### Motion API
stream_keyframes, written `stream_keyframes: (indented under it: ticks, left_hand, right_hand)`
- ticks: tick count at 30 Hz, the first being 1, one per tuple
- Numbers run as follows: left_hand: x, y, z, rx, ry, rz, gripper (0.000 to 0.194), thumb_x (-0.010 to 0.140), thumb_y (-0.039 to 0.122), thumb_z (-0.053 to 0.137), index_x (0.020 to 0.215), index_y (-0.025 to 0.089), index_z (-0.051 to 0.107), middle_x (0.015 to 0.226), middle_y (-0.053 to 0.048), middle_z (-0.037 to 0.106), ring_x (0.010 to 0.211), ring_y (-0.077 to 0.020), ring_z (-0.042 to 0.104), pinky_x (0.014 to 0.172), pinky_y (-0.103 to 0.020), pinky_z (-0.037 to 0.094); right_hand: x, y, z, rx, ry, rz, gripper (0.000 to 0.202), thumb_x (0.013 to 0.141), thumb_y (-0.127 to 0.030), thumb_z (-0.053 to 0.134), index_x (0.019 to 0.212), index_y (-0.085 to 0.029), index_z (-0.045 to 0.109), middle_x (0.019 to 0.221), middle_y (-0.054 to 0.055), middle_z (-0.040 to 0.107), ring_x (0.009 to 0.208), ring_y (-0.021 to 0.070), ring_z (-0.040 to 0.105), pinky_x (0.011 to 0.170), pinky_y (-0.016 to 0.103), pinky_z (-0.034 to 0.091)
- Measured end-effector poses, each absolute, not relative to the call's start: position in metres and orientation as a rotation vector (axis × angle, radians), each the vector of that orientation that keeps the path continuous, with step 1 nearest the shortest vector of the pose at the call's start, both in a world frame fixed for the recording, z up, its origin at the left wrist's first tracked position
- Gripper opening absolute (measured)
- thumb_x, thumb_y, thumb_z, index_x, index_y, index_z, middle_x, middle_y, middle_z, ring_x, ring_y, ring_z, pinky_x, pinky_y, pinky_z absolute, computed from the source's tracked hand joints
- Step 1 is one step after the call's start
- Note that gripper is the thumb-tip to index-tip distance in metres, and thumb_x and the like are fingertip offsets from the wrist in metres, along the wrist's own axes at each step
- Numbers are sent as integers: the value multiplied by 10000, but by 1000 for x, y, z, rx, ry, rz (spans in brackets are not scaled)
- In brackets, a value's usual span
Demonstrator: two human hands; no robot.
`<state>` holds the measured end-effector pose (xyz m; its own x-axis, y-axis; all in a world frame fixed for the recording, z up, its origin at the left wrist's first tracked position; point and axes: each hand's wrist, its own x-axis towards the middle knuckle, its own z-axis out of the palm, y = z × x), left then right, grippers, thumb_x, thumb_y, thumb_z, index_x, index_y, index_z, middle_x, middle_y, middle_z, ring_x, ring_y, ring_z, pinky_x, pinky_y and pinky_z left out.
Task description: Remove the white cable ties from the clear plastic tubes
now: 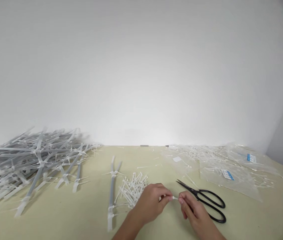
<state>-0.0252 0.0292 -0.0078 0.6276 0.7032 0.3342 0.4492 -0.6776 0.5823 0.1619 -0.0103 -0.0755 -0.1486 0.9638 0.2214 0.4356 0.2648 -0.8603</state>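
Note:
My left hand (153, 202) and my right hand (192, 210) are close together near the front of the table, right of centre. Both pinch a small white cable tie (174, 198) stretched between their fingertips. Just left of my left hand lies a loose heap of short white cable ties (133, 186). Further left, a grey tube (112, 193) lies lengthwise, bound with white ties near both ends and forked at the far end. Black scissors (201, 196) rest beside and partly behind my right hand, blades slightly apart, pointing to the upper left.
A large pile of tied grey tubes (41, 156) covers the left of the table (64, 213). Clear plastic bags (231, 176) with blue labels and scattered white ties lie at the right. A white wall (141, 73) stands behind.

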Motion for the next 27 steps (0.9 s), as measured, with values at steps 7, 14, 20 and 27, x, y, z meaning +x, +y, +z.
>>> stream_keyframes:
  ticks: [7,14,20,27]
  left_hand:
    - [-36,30,-15,2251,982,883,184,871,251,492,839,207,668,759,-13,618,695,-113,533,673,-219,396]
    - [-38,26,-23,2146,1101,952,144,841,237,522,770,207,643,718,5,590,682,-114,538,652,-223,395]
    - [-32,15,-30,2068,1085,1083,224,853,290,496,1053,253,590,1002,-18,585,711,-106,566,676,-217,444]
    - [-34,16,-37,2065,1145,1136,178,866,262,462,898,245,636,862,-6,606,658,-107,535,643,-225,418]
  right_hand:
    - [151,-4,-49,-1337,-1867,534,244,934,-388,354,843,-223,509,747,-3,534,664,153,500,635,257,375]
    - [144,5,-53,-1260,-1951,537,239,934,-366,354,847,-227,528,841,20,561,741,159,530,634,253,405]
    - [152,18,-68,-1348,-1800,709,293,899,-442,402,794,-210,546,788,16,573,734,164,529,614,253,396]
    - [152,38,-76,-1469,-1631,983,366,858,-512,394,754,-193,540,573,-41,438,461,104,403,393,212,298]
